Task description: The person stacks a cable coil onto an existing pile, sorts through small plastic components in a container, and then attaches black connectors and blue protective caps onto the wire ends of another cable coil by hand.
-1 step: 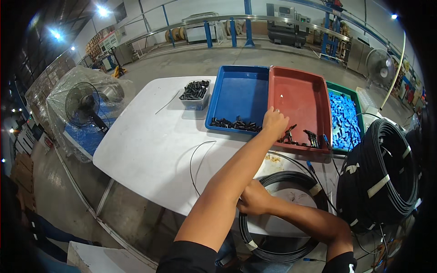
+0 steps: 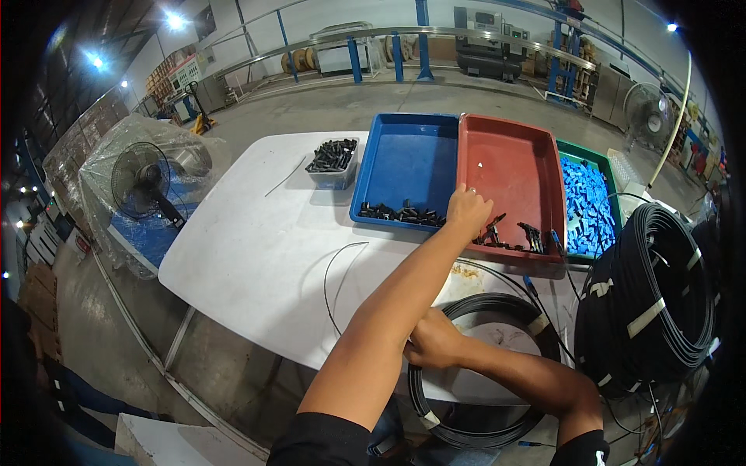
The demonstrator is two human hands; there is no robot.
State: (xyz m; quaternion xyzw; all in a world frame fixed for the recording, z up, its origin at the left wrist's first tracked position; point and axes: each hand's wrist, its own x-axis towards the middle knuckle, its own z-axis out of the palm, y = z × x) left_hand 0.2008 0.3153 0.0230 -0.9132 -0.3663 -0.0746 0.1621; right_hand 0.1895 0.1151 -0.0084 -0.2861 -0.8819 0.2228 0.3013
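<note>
My left hand (image 2: 470, 210) reaches over the near edge of the red tray (image 2: 513, 167), where the tray meets the blue tray. Its fingers are drawn together; what they hold, if anything, is hidden. Close to it, small black plastic parts (image 2: 532, 237) lie along the red tray's near wall. My right hand (image 2: 435, 339) is closed beneath my left forearm, over the edge of a coil of black cable (image 2: 486, 299). The forearm covers its fingertips, so its contents cannot be made out. A thin black cable end (image 2: 326, 283) curves over the white table and passes behind that forearm.
The blue tray (image 2: 412, 159) holds black parts (image 2: 400, 213) at its near side. Left of it stands a clear tub of black pieces (image 2: 332, 159). A green tray with blue connectors (image 2: 587, 206) is at right, behind a large black cable coil (image 2: 649, 287). White table (image 2: 249, 217) underneath.
</note>
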